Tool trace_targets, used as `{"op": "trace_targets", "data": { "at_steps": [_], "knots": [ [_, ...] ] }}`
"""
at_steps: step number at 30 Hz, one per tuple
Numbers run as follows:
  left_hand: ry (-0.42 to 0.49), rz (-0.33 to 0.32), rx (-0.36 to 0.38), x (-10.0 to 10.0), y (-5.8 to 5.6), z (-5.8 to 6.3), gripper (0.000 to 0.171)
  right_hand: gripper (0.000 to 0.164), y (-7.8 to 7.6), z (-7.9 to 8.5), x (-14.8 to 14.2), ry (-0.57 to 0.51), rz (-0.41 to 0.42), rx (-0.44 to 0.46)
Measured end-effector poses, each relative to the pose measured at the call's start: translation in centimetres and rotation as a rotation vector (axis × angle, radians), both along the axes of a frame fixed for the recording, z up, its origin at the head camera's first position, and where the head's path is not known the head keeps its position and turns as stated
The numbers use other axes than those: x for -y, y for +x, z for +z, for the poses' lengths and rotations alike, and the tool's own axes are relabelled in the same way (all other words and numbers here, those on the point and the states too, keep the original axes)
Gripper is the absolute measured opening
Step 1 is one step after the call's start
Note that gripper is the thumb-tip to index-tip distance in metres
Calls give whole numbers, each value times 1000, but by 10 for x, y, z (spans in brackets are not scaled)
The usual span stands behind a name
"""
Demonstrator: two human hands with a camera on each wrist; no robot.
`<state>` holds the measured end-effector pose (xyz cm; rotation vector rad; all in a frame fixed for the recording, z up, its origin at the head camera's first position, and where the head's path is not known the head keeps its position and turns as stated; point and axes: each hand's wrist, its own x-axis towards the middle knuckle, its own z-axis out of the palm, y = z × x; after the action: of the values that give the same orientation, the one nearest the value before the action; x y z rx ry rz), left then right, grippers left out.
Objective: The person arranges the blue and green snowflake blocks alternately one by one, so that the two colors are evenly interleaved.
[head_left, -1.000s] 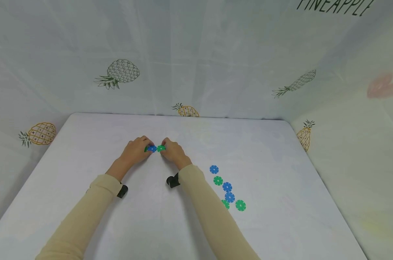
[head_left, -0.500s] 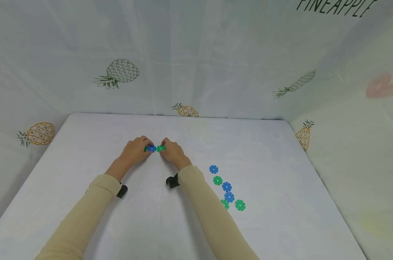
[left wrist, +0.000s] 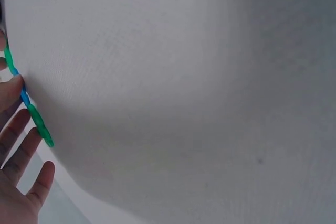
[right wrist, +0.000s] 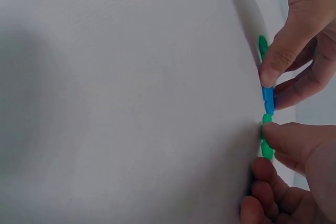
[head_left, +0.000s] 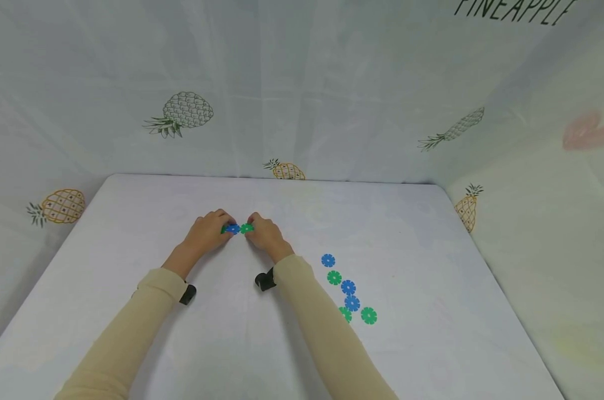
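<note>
Both hands meet over the far left-middle of the table. My left hand (head_left: 210, 230) pinches a blue notched disc (head_left: 234, 229) between thumb and fingers. A green disc (left wrist: 40, 123) joins the blue one on its left side, partly behind the left fingers. My right hand (head_left: 266, 235) pinches another green notched disc (head_left: 246, 228), whose edge meets the blue disc's right edge. In the right wrist view the green, blue and green discs form one line, seen edge-on, with the right thumb on the lower green disc (right wrist: 267, 151).
Several loose discs lie right of the right forearm: a blue disc (head_left: 328, 260), a green disc (head_left: 334, 278), two more blue ones and a green disc (head_left: 369, 315). Another green disc (head_left: 345, 314) is partly hidden by the sleeve. A pineapple-print curtain (head_left: 332, 111) borders the white table (head_left: 432, 250).
Almost nothing differs; both hands keep their pinch on the discs in the same spot. The whole head view has shifted very slightly.
</note>
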<state>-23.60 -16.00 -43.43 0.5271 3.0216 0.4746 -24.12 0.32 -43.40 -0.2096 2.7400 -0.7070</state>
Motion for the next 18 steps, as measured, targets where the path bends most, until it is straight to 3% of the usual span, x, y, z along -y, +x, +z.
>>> {"op": "trace_targets", "data": {
  "at_steps": [8, 18],
  "knots": [
    [-5, 0, 12, 2, 0, -1, 32, 45, 13, 7, -16, -192, 73, 33],
    [3, 15, 33, 0, 0, -3, 34, 37, 47, 30, -57, -343, 160, -9]
  ]
}}
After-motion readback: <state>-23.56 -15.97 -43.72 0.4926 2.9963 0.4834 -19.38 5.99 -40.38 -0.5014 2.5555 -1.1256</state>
